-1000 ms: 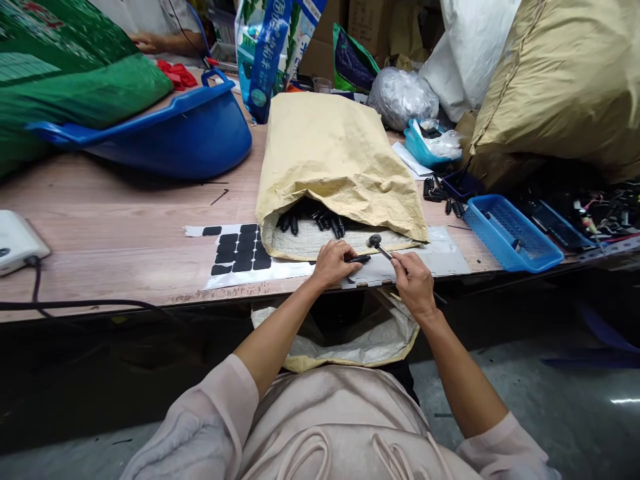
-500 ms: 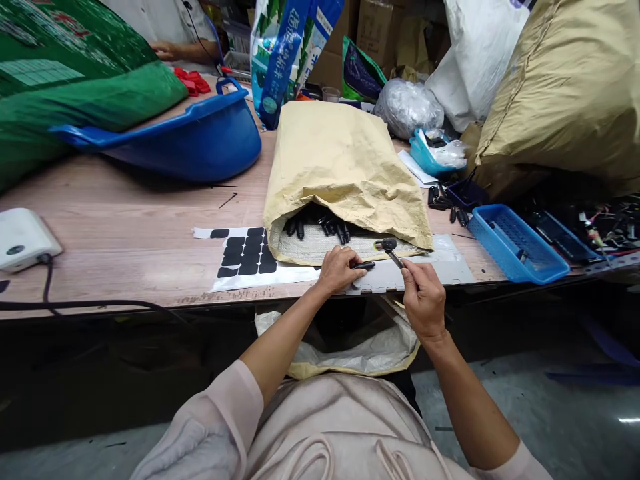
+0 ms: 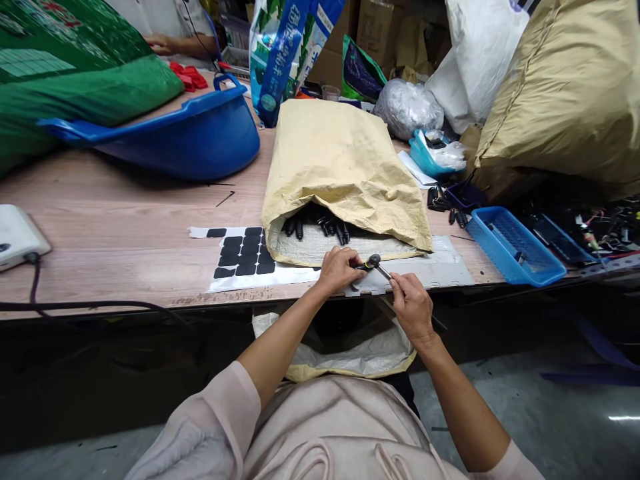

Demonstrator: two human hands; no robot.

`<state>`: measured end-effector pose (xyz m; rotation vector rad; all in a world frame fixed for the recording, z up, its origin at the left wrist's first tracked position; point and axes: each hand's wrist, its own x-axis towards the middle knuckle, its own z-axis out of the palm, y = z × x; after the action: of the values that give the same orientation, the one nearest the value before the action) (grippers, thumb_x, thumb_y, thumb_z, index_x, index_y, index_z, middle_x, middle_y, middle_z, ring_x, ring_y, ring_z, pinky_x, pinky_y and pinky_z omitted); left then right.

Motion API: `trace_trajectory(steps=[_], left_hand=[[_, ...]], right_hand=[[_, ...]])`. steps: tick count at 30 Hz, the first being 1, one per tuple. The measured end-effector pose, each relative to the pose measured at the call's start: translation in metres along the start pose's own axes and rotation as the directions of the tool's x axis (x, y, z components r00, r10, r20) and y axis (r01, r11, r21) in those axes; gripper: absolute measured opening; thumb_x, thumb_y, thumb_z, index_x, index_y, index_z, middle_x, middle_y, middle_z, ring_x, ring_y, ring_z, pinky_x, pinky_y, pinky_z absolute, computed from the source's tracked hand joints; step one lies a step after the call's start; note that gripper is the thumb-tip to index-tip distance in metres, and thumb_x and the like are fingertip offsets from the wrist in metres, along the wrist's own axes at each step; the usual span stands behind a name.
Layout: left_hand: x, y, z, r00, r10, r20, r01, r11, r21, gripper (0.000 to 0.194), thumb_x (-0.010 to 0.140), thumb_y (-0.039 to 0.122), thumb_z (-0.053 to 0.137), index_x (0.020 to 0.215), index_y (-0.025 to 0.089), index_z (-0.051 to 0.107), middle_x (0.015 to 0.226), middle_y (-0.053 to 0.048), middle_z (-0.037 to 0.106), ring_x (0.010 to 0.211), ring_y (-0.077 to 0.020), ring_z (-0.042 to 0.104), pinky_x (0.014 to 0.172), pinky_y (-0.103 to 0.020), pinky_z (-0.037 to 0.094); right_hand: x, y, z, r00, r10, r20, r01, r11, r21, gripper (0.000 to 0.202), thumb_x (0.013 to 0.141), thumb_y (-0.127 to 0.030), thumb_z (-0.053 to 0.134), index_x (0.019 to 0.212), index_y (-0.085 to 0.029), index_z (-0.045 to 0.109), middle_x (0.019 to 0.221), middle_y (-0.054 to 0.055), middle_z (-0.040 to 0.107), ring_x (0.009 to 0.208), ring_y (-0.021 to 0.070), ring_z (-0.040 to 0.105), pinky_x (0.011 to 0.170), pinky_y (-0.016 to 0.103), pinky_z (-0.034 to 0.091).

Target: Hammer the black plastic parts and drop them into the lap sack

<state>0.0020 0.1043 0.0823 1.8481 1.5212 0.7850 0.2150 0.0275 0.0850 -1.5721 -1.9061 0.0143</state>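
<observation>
At the table's front edge, my left hand (image 3: pixel 339 268) pinches a slim black cylindrical part (image 3: pixel 361 267) pointing right. My right hand (image 3: pixel 413 302) is closed round the metal handle of a ratchet wrench (image 3: pixel 383 270). The wrench's round head and a yellow-ringed socket meet the free end of the black part. Behind both hands lies a tan woven sack (image 3: pixel 345 153), its mouth towards me, with several similar black parts (image 3: pixel 325 223) inside. A grey-white board (image 3: pixel 430 267) lies beneath my hands.
A sheet of black stickers (image 3: pixel 245 253) lies left of the sack. Further left are a blue basin (image 3: pixel 190 143) and a white power box (image 3: pixel 20 233). A blue basket (image 3: pixel 515 247) stands right. An open sack (image 3: pixel 345 360) hangs below the edge. Another person's hand (image 3: pixel 163 45) is at the back left.
My right hand has moved left with the ratchet wrench, bringing its socket onto the end of the black part. My left hand has stayed nearly still.
</observation>
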Motion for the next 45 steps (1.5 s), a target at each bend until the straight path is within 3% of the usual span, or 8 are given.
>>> trace_trajectory(steps=[5,12,20,26,29,32,45], left_hand=[[-0.001,0.004,-0.001,1.000,-0.008,0.009,0.008,0.999,0.038,0.012,0.072,0.030,0.085,0.084,0.028,0.081,0.085,-0.001,0.074,0.097,-0.0266,0.062,0.090,-0.041,0.048],[-0.001,0.001,-0.001,1.000,0.008,0.029,-0.008,1.000,0.012,0.012,0.073,0.031,0.086,0.085,0.029,0.083,0.084,0.000,0.075,0.098,-0.0262,0.061,0.093,-0.041,0.048],[-0.002,0.004,-0.001,0.999,0.005,0.050,-0.006,1.000,0.021,0.015,0.075,0.028,0.086,0.089,0.029,0.084,0.092,0.000,0.078,0.102,-0.0278,0.061,0.097,-0.044,0.045],[-0.003,0.003,-0.001,0.999,0.026,0.047,-0.026,1.000,0.011,0.013,0.075,0.028,0.086,0.087,0.029,0.083,0.093,0.000,0.079,0.103,-0.0281,0.060,0.098,-0.044,0.045],[-0.003,0.004,-0.001,0.998,0.021,0.050,-0.022,1.000,0.014,0.013,0.075,0.028,0.087,0.087,0.029,0.082,0.094,0.000,0.079,0.103,-0.0282,0.061,0.098,-0.044,0.044],[-0.004,0.006,-0.001,0.998,0.013,0.058,-0.014,0.999,0.029,0.014,0.076,0.028,0.087,0.089,0.029,0.083,0.097,0.000,0.079,0.106,-0.0285,0.062,0.100,-0.045,0.043],[-0.007,0.007,0.001,0.999,0.029,0.030,-0.033,0.993,0.112,0.017,0.078,0.033,0.083,0.095,0.030,0.084,0.097,-0.002,0.078,0.109,-0.0298,0.060,0.099,-0.045,0.043]], right_hand=[[-0.001,0.000,0.002,1.000,0.011,0.022,-0.011,1.000,-0.010,0.038,0.111,-0.038,0.045,0.113,-0.024,0.080,0.092,0.007,0.073,0.085,0.0208,0.068,0.074,0.031,0.050],[0.019,-0.004,-0.018,0.999,0.022,-0.043,-0.020,0.999,0.044,0.039,0.111,-0.042,0.046,0.117,-0.025,0.080,0.096,0.008,0.074,0.091,0.0219,0.070,0.081,0.032,0.054],[0.006,-0.004,-0.011,1.000,-0.018,0.025,0.019,1.000,-0.025,0.037,0.111,-0.037,0.046,0.112,-0.025,0.081,0.092,0.007,0.074,0.084,0.0207,0.069,0.075,0.030,0.052],[0.014,-0.011,-0.023,0.994,-0.042,-0.099,0.048,0.997,0.053,0.035,0.111,-0.035,0.047,0.122,-0.025,0.078,0.100,0.010,0.076,0.097,0.0233,0.071,0.089,0.035,0.056],[0.009,-0.009,-0.016,0.997,-0.063,-0.052,0.063,0.998,0.002,0.035,0.110,-0.034,0.047,0.116,-0.024,0.080,0.093,0.008,0.075,0.089,0.0223,0.070,0.082,0.033,0.055],[0.004,-0.004,-0.011,0.999,-0.039,-0.004,0.038,0.999,-0.037,0.034,0.110,-0.035,0.048,0.113,-0.025,0.081,0.091,0.007,0.074,0.085,0.0208,0.069,0.077,0.031,0.052],[-0.002,0.002,-0.016,0.997,0.073,-0.034,-0.070,0.993,0.092,0.035,0.109,-0.038,0.051,0.114,-0.021,0.081,0.095,0.008,0.075,0.090,0.0205,0.070,0.083,0.032,0.053]])
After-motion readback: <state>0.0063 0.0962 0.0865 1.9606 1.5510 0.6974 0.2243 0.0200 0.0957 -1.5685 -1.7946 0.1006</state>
